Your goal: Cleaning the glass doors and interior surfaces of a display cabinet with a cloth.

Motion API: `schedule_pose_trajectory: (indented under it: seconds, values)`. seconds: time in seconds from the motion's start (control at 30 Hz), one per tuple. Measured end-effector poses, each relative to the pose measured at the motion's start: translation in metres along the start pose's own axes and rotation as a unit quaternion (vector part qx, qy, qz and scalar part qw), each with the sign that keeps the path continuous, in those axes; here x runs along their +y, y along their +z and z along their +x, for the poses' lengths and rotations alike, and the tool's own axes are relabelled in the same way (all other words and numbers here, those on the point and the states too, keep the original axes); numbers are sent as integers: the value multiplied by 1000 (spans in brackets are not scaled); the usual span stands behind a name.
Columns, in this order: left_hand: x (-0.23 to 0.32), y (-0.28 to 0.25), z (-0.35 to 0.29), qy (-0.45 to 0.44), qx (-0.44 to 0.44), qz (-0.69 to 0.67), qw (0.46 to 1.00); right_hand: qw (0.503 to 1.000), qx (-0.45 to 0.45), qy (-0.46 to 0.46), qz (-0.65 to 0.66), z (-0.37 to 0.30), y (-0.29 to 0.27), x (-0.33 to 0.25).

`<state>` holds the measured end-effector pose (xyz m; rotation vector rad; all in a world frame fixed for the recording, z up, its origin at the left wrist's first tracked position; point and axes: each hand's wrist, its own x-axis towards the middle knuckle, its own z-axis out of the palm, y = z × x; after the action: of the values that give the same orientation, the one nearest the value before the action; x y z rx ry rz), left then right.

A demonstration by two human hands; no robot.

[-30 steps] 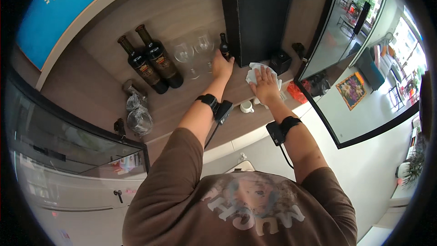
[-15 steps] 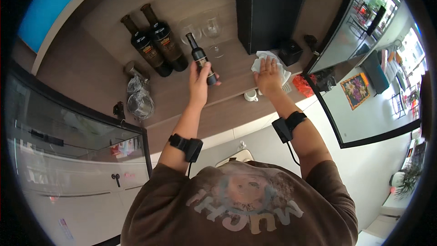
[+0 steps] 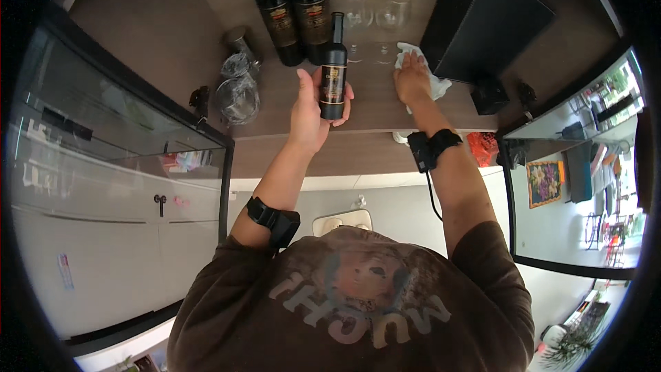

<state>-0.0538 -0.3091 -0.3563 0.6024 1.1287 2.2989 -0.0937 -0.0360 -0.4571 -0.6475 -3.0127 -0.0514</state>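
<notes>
Wine bottle point(image 3: 333, 72), small and dark, sits in your left hand point(image 3: 308, 114), in front of the shelf's back part and left of your right hand point(image 3: 412, 83). Your left fingers curl behind it and show along its right side, while your thumb points up, apart from its left side. So the left hand is the nearer one: it already has the bottle, whereas the right is well apart from it, with bare shelf point(image 3: 375, 107) showing between them. From your right hand, the bottle lies to the left, and its long axis runs past that hand rather than toward it.

The bottle's neck points to the top of the view, away from your body, leaning very slightly right; its base is toward you and its label faces up to you. Its exact tilt off the shelf you cannot tell from here.

Your right hand lies flat, fingers extended, on a white cloth point(image 3: 438, 88) beside the black case point(image 3: 485, 24). Two larger wine bottles point(image 3: 277, 24) stand just behind and left of the small one.
</notes>
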Motion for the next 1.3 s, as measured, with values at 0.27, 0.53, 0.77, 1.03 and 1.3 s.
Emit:
schedule_pose_trajectory:
  seconds: [0.27,0.53,0.77,1.03,1.3]
  values:
    - [11,-9,-15,32,11,40,999,996,61,-5,60,31,4,7]
    - [16,-4,-22,44,33,40,998,999,27,-28,29,31,4,16]
    - [23,-3,-26,49,10,4,999,999,37,-21,13,-9,0,4]
    - [21,0,-16,40,-17,-23,999,998,52,-41,-8,-57,-6,-7]
    - [-33,34,31,-34,-12,32,999,944,-62,-287,149,-92,-3,-89]
